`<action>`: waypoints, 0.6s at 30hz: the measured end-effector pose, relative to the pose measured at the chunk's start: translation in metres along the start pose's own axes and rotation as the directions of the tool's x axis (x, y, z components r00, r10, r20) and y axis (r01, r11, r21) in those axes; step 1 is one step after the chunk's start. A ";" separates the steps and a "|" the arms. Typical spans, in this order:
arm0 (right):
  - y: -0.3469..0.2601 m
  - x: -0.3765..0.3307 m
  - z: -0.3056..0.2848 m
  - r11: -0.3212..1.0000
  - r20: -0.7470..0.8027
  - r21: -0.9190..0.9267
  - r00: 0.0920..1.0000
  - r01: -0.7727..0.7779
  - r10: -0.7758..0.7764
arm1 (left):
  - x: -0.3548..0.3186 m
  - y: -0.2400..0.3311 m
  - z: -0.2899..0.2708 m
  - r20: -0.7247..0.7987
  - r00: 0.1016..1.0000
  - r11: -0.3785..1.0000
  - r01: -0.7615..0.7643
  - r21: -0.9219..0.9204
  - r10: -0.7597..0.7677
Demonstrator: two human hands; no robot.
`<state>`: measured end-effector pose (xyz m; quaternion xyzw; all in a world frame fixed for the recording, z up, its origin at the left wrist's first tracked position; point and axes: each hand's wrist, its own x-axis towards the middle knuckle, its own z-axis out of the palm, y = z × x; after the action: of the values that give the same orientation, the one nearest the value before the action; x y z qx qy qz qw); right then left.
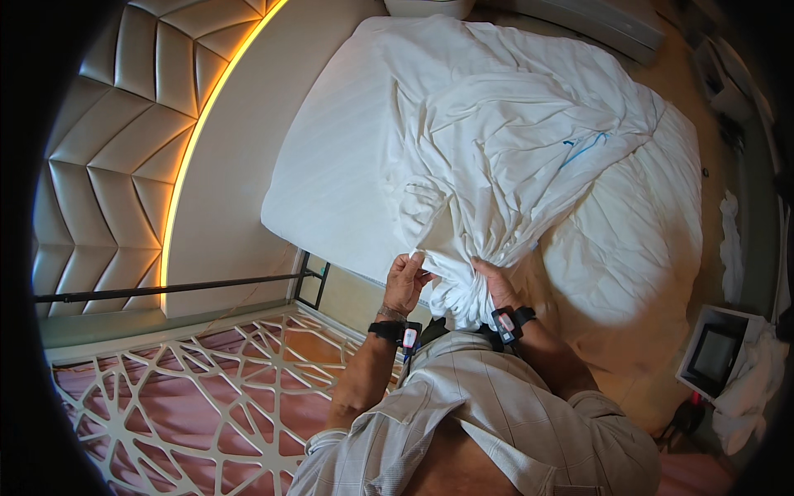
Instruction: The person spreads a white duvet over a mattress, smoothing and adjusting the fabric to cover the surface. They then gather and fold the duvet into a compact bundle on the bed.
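Observation:
A large white duvet cover (513, 140) lies crumpled over the bed, its near end gathered in folds against my body. My left hand (405, 283) pinches the cover's edge between thumb and fingers. Close by on the right, my right hand (498, 285) grips the bunched cloth, with its thumb on top and its other fingers partly hidden. A puffy cream-white duvet (624, 248) spreads to the right, partly under the cover. Blue ties (585, 150) show on the cloth farther off. Each wrist wears a black strap with a small device.
The bare white mattress (318, 174) shows at the left. Beyond it stands a padded headboard wall (124, 140) with a glowing strip. A pale lattice screen (240, 405) and a black rail (165, 289) are at the lower left. A white box-like unit (715, 354) sits at the right.

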<state>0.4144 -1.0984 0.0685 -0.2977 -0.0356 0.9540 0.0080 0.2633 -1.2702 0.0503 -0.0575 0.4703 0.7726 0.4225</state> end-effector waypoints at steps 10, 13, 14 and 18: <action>-0.006 -0.024 0.019 0.993 0.049 -0.114 0.998 0.038 -0.033 | -0.015 -0.018 -0.004 -0.037 0.999 0.997 0.036 -0.065 -0.038; -0.011 -0.029 0.027 0.996 0.090 -0.082 0.995 -0.046 0.054 | -0.020 -0.028 -0.007 -0.051 0.999 0.995 0.012 -0.102 -0.017; -0.013 -0.032 0.032 0.996 0.109 -0.064 0.992 -0.057 0.064 | -0.022 -0.029 -0.005 -0.046 0.999 0.995 0.020 -0.096 -0.024; -0.008 -0.019 0.011 0.995 0.067 -0.042 0.994 -0.085 0.088 | -0.026 -0.030 0.006 -0.028 0.999 0.998 0.043 -0.036 -0.044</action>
<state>0.4238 -1.0918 0.0889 -0.2662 -0.0418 0.9622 -0.0405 0.3028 -1.2755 0.0459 -0.0861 0.4614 0.7705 0.4314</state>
